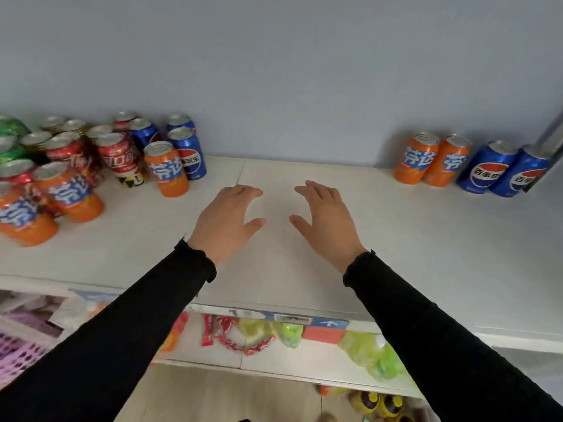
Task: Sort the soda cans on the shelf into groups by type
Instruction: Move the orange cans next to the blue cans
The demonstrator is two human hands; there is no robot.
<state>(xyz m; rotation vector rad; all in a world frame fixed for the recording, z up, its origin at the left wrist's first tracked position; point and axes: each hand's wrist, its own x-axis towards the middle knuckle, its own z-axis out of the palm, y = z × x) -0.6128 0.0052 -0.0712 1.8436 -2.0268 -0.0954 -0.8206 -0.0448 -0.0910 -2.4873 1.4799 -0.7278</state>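
Hovering between can groups (both palms down) — left hand (227,219), right hand (327,219).

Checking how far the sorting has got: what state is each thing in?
Left hand: open, holding nothing.
Right hand: open, holding nothing.
Two orange cans at right: upright, paired.
Two blue cans at right: upright, paired.
Left cluster of cans: upright, types mixed.
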